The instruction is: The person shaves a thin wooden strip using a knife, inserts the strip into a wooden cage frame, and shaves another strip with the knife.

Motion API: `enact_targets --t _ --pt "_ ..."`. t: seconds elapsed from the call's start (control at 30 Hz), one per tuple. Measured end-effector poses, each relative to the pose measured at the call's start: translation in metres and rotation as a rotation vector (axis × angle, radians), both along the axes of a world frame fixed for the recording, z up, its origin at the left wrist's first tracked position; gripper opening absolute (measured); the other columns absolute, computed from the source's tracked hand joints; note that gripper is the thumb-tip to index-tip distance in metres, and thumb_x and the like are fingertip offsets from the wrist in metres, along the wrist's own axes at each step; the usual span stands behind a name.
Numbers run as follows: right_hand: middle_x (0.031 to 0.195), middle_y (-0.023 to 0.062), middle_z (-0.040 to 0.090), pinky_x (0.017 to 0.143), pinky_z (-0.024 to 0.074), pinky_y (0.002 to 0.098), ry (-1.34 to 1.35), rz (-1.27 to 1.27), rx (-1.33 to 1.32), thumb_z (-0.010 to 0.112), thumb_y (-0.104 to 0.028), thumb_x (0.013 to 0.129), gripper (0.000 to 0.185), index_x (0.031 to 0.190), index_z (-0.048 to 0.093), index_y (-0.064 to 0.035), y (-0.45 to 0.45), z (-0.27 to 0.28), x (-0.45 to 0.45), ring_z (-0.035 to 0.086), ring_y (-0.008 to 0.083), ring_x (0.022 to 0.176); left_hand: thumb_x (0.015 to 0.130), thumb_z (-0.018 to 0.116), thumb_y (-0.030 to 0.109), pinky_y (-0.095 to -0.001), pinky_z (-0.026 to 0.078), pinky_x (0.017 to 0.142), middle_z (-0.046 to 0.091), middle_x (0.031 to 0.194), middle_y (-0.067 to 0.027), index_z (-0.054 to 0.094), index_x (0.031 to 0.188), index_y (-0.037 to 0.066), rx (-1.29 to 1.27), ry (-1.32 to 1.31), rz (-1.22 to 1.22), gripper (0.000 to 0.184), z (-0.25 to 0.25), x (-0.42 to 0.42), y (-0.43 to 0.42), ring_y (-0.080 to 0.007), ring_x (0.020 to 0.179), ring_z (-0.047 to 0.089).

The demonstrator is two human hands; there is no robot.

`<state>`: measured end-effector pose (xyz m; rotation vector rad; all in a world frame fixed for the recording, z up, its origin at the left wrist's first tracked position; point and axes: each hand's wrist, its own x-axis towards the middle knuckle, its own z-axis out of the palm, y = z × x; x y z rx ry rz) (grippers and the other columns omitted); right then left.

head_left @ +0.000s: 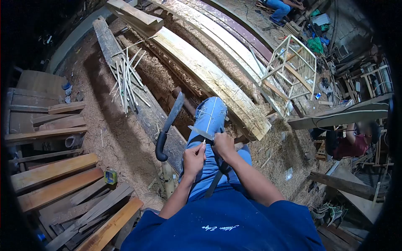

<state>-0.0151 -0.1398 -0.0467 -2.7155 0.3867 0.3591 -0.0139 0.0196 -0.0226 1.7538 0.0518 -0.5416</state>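
My right hand (pixel 225 146) is closed round a small knife (pixel 202 132), its pale blade pointing left across my thigh. My left hand (pixel 194 161) pinches a thin pale wooden stick (pixel 204 142) just below the blade; most of that stick is hidden by the fingers. Both hands rest close together over my jeans-clad leg. A dark strip (pixel 214 184) lies along the lap below them; I cannot tell what it is. Left of my leg, a machete (pixel 169 119) with a black handle stands tilted beside a weathered plank (pixel 153 121). Several thin sticks (pixel 124 81) lie piled on that plank.
A thick pale beam (pixel 197 62) runs past my knee, strewn with shavings. A slatted wooden cage (pixel 291 69) stands at upper right. Stacked boards (pixel 58 171) and a yellow tape measure (pixel 110 177) are at left. Other people sit at far right (pixel 351 144) and top right (pixel 281 8).
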Motion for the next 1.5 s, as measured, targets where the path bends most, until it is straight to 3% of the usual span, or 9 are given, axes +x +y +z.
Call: enact_targets --t 0.17,0.23,0.6,0.73,0.8,1.03,1.13,1.5 --pt "0.080 0.0209 0.069 0.067 0.0566 0.0500 -0.021 0.030 0.007 0.067 -0.011 0.074 0.010 0.078 0.069 -0.0020 0.001 -0.001 -0.007 0.070 0.0384 0.077 0.098 0.060 0.020 -0.0227 0.031 0.042 0.053 0.054 0.0054 0.073 0.109 0.003 0.006 -0.020 -0.019 0.024 -0.006 -0.008 0.004 -0.0015 0.046 0.041" --pt "0.080 0.0210 0.069 0.066 0.0565 0.0498 -0.033 0.027 -0.005 0.066 -0.009 0.074 0.009 0.078 0.068 -0.0019 0.002 0.001 -0.008 0.070 0.0384 0.076 0.096 0.062 0.020 -0.0258 0.039 0.046 0.057 0.054 0.0015 0.074 0.105 0.003 0.055 0.000 0.008 0.023 0.000 -0.010 0.004 -0.0033 0.048 0.048" --pt "0.081 0.0236 0.068 0.069 0.0560 0.0505 -0.037 -0.021 0.020 0.059 -0.010 0.079 0.013 0.079 0.069 -0.0012 0.001 -0.006 -0.011 0.070 0.0395 0.078 0.096 0.062 0.016 -0.0244 0.039 0.045 0.056 0.054 0.0015 0.072 0.109 0.001 0.028 0.040 0.023 0.023 0.007 -0.021 0.011 -0.0032 0.049 0.048" --pt "0.084 0.0248 0.068 0.072 0.0554 0.0520 -0.015 -0.146 0.024 0.059 -0.009 0.079 0.014 0.080 0.070 -0.0001 -0.017 -0.007 0.003 0.069 0.0415 0.080 0.096 0.062 0.016 -0.0242 0.038 0.044 0.055 0.054 0.0011 0.072 0.110 0.000 0.080 0.061 -0.020 0.023 0.029 -0.058 0.041 -0.0034 0.047 0.047" --pt "0.083 0.0272 0.068 0.073 0.0558 0.0515 -0.009 -0.156 0.033 0.065 -0.009 0.074 0.012 0.080 0.069 0.0006 -0.018 -0.010 0.002 0.068 0.0432 0.081 0.099 0.059 0.017 -0.0224 0.036 0.043 0.056 0.056 0.0004 0.071 0.110 -0.002 -0.046 0.222 0.095 0.025 0.033 -0.072 0.051 -0.0032 0.046 0.045" --pt "0.092 0.0274 0.068 0.078 0.0546 0.0527 0.061 -0.252 0.084 0.062 -0.008 0.077 0.016 0.087 0.070 0.0022 -0.009 0.005 0.004 0.068 0.0432 0.090 0.100 0.057 0.016 -0.0210 0.031 0.035 0.059 0.060 -0.0038 0.067 0.118 -0.003 -0.177 0.304 0.037 0.028 0.036 -0.075 0.083 -0.0047 0.037 0.043" --pt "0.097 0.0311 0.067 0.083 0.0529 0.0527 0.082 -0.428 0.154 0.058 -0.008 0.077 0.021 0.091 0.069 0.0032 -0.014 0.006 -0.002 0.066 0.0457 0.094 0.100 0.056 0.016 -0.0212 0.032 0.034 0.059 0.059 -0.0048 0.066 0.117 -0.004 -0.179 0.314 -0.005 0.028 0.039 -0.071 0.084 -0.0051 0.036 0.043" --pt "0.094 0.0289 0.067 0.082 0.0537 0.0525 0.005 -0.158 0.119 0.063 -0.008 0.073 0.022 0.092 0.069 0.0003 -0.014 0.019 -0.032 0.066 0.0447 0.089 0.094 0.064 0.018 -0.0228 0.035 0.033 0.062 0.061 -0.0050 0.067 0.110 -0.003 -0.133 0.185 -0.127 0.026 0.019 0.004 -0.014 -0.0069 0.038 0.048"
